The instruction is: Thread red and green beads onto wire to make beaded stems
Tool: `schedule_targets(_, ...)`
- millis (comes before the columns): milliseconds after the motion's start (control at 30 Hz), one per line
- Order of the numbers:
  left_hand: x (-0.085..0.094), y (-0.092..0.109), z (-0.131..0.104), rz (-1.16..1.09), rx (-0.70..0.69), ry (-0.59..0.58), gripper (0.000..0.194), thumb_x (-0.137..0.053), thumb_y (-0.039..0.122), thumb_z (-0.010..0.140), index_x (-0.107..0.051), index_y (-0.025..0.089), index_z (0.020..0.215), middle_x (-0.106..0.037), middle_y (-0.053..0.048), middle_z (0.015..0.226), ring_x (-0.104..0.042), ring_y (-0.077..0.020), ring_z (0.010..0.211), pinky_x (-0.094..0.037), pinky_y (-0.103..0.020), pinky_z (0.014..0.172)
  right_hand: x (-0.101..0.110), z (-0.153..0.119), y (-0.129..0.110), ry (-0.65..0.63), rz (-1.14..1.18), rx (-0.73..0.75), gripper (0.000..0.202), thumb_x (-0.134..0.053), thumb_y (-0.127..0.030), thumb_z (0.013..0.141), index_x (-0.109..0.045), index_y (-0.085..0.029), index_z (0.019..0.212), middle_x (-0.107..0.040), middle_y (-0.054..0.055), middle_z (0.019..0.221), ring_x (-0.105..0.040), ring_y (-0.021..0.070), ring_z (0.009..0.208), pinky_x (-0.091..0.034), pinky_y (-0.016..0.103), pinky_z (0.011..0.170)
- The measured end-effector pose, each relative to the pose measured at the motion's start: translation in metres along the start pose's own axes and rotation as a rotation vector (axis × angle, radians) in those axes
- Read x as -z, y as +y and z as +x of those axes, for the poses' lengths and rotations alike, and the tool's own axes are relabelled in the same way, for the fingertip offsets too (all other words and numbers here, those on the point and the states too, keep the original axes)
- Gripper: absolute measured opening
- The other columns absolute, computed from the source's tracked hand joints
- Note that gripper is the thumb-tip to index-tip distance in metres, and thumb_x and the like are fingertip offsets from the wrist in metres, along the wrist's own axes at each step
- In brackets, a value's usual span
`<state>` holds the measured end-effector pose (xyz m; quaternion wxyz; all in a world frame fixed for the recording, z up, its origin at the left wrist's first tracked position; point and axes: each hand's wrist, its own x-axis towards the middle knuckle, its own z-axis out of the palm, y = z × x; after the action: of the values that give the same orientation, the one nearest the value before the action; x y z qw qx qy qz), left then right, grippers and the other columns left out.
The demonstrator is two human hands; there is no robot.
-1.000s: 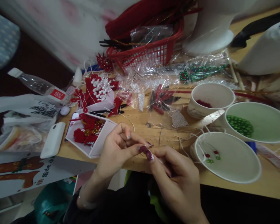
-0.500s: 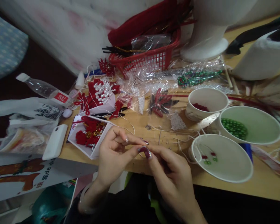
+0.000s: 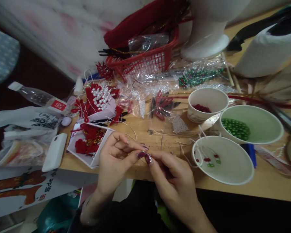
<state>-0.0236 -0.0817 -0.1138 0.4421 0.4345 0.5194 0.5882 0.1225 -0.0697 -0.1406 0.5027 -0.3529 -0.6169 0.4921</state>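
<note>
My left hand [image 3: 116,161] and my right hand [image 3: 173,179] meet fingertip to fingertip above the table's front edge. Both pinch with thumb and forefinger; whatever sits between the tips is too small to make out. To the right of my hands stands a paper cup [image 3: 229,168] with thin white cords over its rim, carrying red and green beads [image 3: 210,165]. Behind it are a cup of green beads [image 3: 235,129] and a cup of dark red beads [image 3: 201,108]. A white box [image 3: 104,139] of red and gold ornaments lies beside my left hand.
Along the back stand a red basket [image 3: 145,63] and a white pedestal [image 3: 205,47]. Clear bags with beads [image 3: 199,77] lie before them. A plastic bottle [image 3: 36,97], a plastic bag [image 3: 21,145] and a white phone [image 3: 54,152] are at the left.
The whole view has shifted slightly, so most things appear farther left. My thumbs have drawn closer together at the tips; the pinch of both hands stays.
</note>
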Motion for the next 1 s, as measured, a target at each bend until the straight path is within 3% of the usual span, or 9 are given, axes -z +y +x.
schedule_targets(167, -0.0011, 0.0016, -0.0002, 0.050, -0.033, 0.031, 0.033, -0.080, 0.012, 0.076, -0.051, 0.023, 0.088, -0.078, 0.003, 0.077, -0.077, -0.0167, 0.082, -0.062, -0.023, 0.074, 0.0005, -0.0008, 0.0004, -0.010, 0.012, 0.006, 0.018, -0.056, -0.013, 0.091, -0.073, -0.015, 0.098, -0.065, -0.001, 0.065, -0.051, 0.0095, 0.051, -0.037, 0.022, 0.047)
schedule_targets(500, -0.0064, 0.0021, 0.0043, -0.133, 0.030, 0.053, 0.033, -0.084, 0.013, 0.070, -0.057, 0.021, 0.086, -0.076, 0.006, 0.072, -0.075, -0.0099, 0.075, -0.060, -0.017, 0.072, -0.0003, 0.0017, 0.0036, -0.012, 0.030, 0.011, 0.020, -0.056, -0.012, 0.091, -0.073, -0.015, 0.101, -0.065, -0.001, 0.066, -0.053, 0.0095, 0.053, -0.038, 0.022, 0.049)
schedule_targets(633, -0.0051, 0.0014, 0.0072, -0.157, -0.015, 0.135, 0.034, -0.086, 0.015, 0.069, -0.057, 0.020, 0.085, -0.076, 0.007, 0.071, -0.075, -0.0089, 0.072, -0.059, -0.017, 0.076, -0.0005, 0.0001, 0.0027, 0.008, 0.045, 0.024, 0.020, -0.057, -0.012, 0.092, -0.073, -0.017, 0.101, -0.070, 0.000, 0.072, -0.055, 0.0095, 0.055, -0.039, 0.022, 0.050)
schedule_targets(733, -0.0024, -0.0002, 0.0074, -0.126, -0.044, 0.175, 0.038, -0.087, 0.017, 0.067, -0.056, 0.020, 0.087, -0.076, 0.007, 0.069, -0.075, -0.0096, 0.070, -0.059, -0.019, 0.078, -0.0006, 0.0005, 0.0017, 0.025, 0.047, 0.013, 0.020, -0.057, -0.012, 0.092, -0.073, -0.017, 0.102, -0.069, -0.001, 0.071, -0.054, 0.0094, 0.054, -0.039, 0.022, 0.049)
schedule_targets(867, -0.0005, -0.0016, 0.0047, -0.036, -0.020, 0.136, 0.040, -0.087, 0.017, 0.067, -0.053, 0.022, 0.090, -0.077, 0.006, 0.070, -0.076, -0.0135, 0.074, -0.060, -0.020, 0.071, -0.0007, 0.0021, 0.0006, -0.002, 0.040, 0.019, 0.020, -0.056, -0.012, 0.091, -0.074, -0.017, 0.099, -0.066, -0.001, 0.066, -0.051, 0.0097, 0.051, -0.038, 0.022, 0.048)
schedule_targets(1000, 0.0000, -0.0009, 0.0020, 0.110, -0.090, 0.090, 0.036, -0.080, 0.015, 0.075, -0.052, 0.023, 0.096, -0.076, 0.004, 0.074, -0.075, -0.0140, 0.078, -0.060, -0.026, 0.081, -0.0004, 0.0020, -0.0006, -0.010, 0.038, 0.036, 0.020, -0.055, -0.012, 0.092, -0.074, -0.017, 0.098, -0.065, -0.001, 0.065, -0.051, 0.0100, 0.051, -0.037, 0.023, 0.047)
